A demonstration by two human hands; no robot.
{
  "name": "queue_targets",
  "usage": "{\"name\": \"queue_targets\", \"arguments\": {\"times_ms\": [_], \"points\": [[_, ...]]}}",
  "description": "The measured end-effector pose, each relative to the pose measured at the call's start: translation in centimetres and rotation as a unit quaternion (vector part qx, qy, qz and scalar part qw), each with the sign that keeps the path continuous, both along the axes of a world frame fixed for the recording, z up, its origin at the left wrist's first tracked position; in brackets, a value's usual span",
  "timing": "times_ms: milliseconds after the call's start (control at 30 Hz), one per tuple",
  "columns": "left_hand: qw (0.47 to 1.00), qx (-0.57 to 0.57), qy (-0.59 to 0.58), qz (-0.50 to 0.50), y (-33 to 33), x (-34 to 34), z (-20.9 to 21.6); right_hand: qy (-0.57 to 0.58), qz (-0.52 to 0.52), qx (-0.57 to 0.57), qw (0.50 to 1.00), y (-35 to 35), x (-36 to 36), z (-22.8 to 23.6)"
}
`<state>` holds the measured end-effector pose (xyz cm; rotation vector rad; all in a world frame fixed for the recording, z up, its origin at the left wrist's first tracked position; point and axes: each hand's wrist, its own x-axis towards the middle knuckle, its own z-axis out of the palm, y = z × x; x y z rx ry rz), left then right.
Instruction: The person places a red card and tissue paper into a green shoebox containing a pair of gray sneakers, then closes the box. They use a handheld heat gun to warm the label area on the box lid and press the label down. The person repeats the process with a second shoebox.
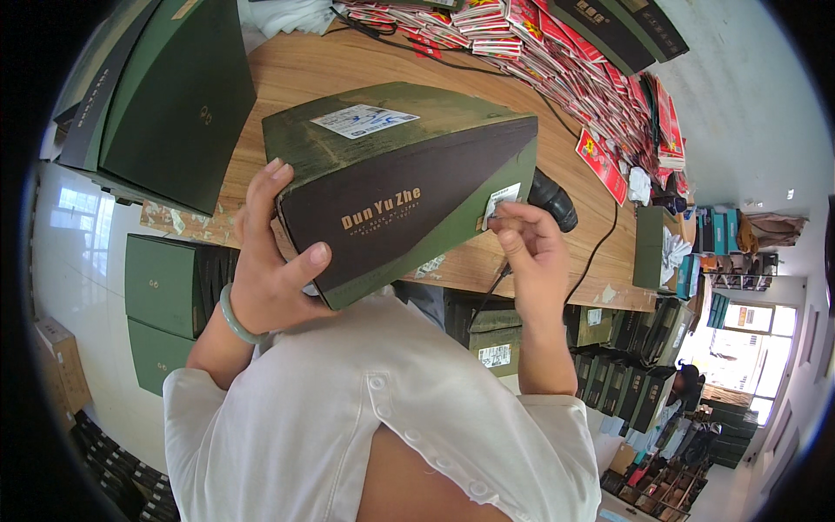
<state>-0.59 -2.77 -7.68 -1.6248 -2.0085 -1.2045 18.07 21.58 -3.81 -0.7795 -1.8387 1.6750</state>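
Over on the left a stack of dark green boxes (pixel 165 96) sits at the edge of the wooden table (pixel 296 70), and beside it the person's left hand (pixel 270 270) clamps the near corner of a green and brown box (pixel 391 183), fingers on its side and thumb pressed on the brown face, holding it tilted above the table. At the box's right end, the right hand (pixel 531 252) pinches a small white sticker (pixel 502 202) against the box, fingertips together, with a black handheld scanner (pixel 552 200) just behind and red packets (pixel 565 61) spread farther right.
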Motion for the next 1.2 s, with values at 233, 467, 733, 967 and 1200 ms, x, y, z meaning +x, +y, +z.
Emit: {"name": "queue_targets", "arguments": {"times_ms": [233, 467, 733, 967, 1200], "points": [[1.000, -0.004, 0.010, 0.001, 0.2, 0.2, 0.3, -0.065, -0.085, 0.380, 0.919, -1.8, -0.5, -2.5], [0.999, 0.045, 0.007, 0.010, 0.8, 0.4, 0.3, -0.066, -0.119, 0.470, 0.872, -1.8, -1.2, -2.5], [0.999, 0.052, -0.006, 0.007, 0.9, 0.6, 0.1, -0.115, -0.100, 0.408, 0.900, -2.1, -0.8, -1.2], [0.999, 0.042, -0.019, 0.005, 0.7, 0.7, -0.1, -0.126, -0.086, 0.407, 0.901, -2.0, -0.7, -0.9], [0.998, 0.047, -0.030, 0.004, 0.8, 0.8, 0.0, -0.147, -0.083, 0.463, 0.870, -2.6, -1.1, -0.2]]}}
